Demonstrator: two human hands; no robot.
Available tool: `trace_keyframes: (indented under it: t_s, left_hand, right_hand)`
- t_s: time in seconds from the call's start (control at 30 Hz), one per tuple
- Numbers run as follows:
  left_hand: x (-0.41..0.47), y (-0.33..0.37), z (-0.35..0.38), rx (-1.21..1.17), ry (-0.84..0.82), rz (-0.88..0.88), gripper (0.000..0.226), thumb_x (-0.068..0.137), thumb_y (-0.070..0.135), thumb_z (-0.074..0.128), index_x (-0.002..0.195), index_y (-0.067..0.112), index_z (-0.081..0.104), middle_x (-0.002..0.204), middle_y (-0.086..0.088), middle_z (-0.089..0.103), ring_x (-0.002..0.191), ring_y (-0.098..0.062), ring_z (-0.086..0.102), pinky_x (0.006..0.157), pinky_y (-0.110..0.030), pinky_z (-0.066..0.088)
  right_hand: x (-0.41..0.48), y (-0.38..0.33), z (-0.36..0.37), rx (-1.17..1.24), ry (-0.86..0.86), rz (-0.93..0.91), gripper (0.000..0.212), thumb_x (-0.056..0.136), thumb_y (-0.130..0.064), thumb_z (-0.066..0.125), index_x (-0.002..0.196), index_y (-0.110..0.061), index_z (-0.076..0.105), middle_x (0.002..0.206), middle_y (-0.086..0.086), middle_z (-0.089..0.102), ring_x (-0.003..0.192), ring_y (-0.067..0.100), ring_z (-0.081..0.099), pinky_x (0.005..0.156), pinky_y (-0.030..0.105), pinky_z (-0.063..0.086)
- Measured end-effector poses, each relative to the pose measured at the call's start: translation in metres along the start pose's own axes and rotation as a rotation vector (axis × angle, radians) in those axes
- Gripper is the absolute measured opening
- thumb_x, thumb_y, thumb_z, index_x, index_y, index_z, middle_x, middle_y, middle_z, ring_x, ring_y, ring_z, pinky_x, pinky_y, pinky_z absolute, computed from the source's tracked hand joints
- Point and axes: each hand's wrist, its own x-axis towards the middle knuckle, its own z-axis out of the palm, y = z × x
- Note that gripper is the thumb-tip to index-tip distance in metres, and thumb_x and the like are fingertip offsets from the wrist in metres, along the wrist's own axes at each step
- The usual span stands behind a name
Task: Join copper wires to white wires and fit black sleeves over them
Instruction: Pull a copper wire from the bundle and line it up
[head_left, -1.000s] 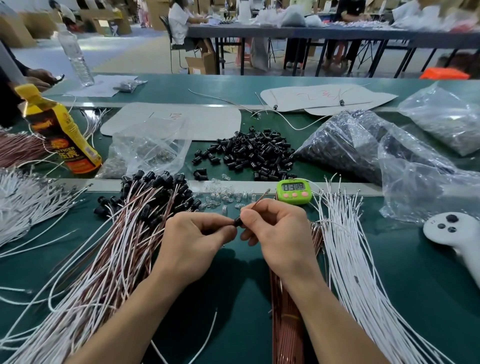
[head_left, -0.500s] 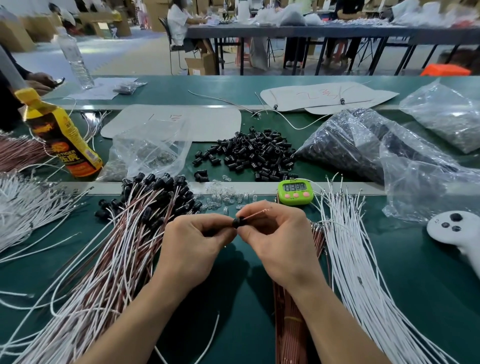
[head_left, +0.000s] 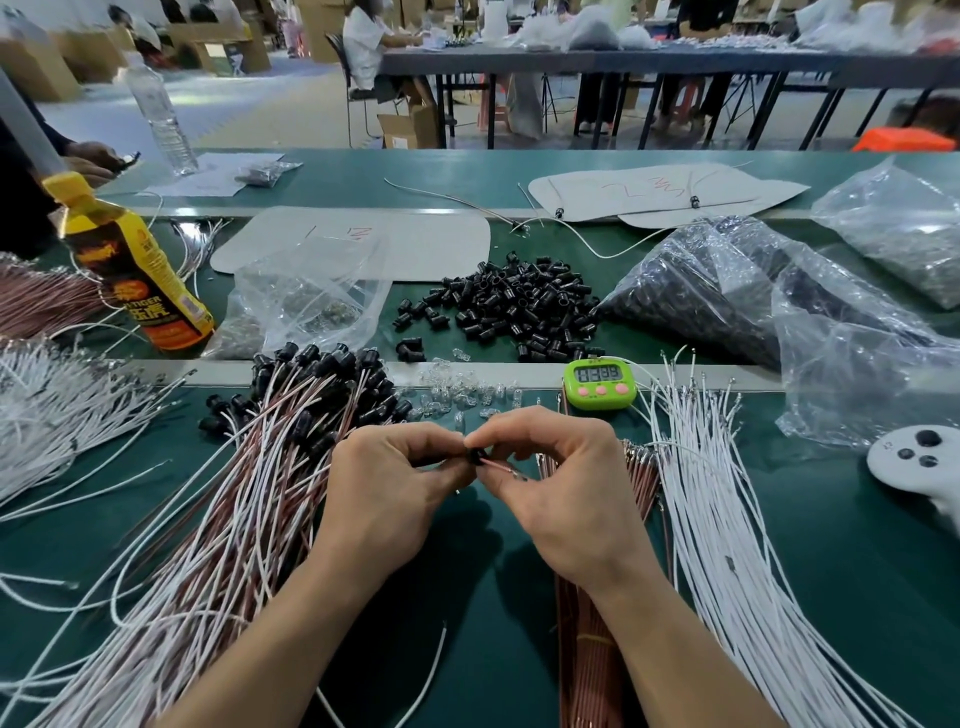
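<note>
Above the middle of the green bench, the left hand and right hand meet fingertip to fingertip. Each grip is closed in a thumb-and-forefinger pinch on one black sleeve, from which a copper wire runs out under the right fingers. Legible text is limited to "TIGER" on the yellow bottle; the green timer beside the loose sleeves shows digits too blurred to read with certainty, and the red marks on the white card cannot be made out.

Left grip and right grip, fingers curled, pinch 1 black sleeve between them.
</note>
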Motion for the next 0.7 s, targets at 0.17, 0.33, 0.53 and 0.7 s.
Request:
trace_keyframes:
  t_s: [0.17, 0.33, 0.53, 0.7]
  left_hand:
    - [-0.0001, -0.0007, -0.0002, 0.027, 0.031, 0.004, 0.03, 0.071, 0.011, 0.091, 0.08, 0.038, 0.081, 0.077, 0.016, 0.077, 0.078, -0.005, 0.075, 0.077, -0.025, 0.059]
    - [-0.0004, -0.0009, 0.0018, -0.019, 0.049, -0.007, 0.029, 0.065, 0.01, 0.094, 0.074, 0.034, 0.08, 0.073, 0.012, 0.077, 0.068, -0.001, 0.071, 0.068, -0.012, 0.052]
    - [-0.0002, -0.0044, 0.0034, -0.032, 0.081, -0.032, 0.03, 0.063, 0.014, 0.096, 0.068, 0.038, 0.078, 0.069, 0.01, 0.075, 0.061, 0.0, 0.066, 0.066, -0.018, 0.053]
    - [0.0007, -0.0084, 0.0034, -0.012, 0.098, -0.058, 0.026, 0.062, 0.021, 0.097, 0.07, 0.037, 0.078, 0.07, 0.009, 0.076, 0.066, -0.008, 0.071, 0.075, -0.04, 0.061]
  right_hand:
    - [0.0012, 0.0026, 0.0004, 0.014, -0.001, 0.007, 0.031, 0.076, -0.004, 0.087, 0.091, -0.031, 0.081, 0.09, -0.014, 0.075, 0.086, 0.017, 0.07, 0.078, 0.026, 0.056]
    - [0.0032, 0.0063, 0.0011, 0.047, -0.001, 0.027, 0.03, 0.076, -0.01, 0.084, 0.092, -0.036, 0.08, 0.095, -0.011, 0.075, 0.089, 0.021, 0.07, 0.082, 0.048, 0.058]
    - [0.0039, 0.0083, 0.0016, 0.086, 0.012, 0.032, 0.029, 0.075, -0.011, 0.084, 0.093, -0.033, 0.08, 0.094, -0.009, 0.075, 0.087, 0.023, 0.07, 0.08, 0.054, 0.056]
    - [0.0035, 0.0067, 0.001, 0.162, 0.022, 0.039, 0.025, 0.077, -0.011, 0.085, 0.092, -0.03, 0.079, 0.089, -0.007, 0.079, 0.087, 0.022, 0.075, 0.085, 0.053, 0.06]
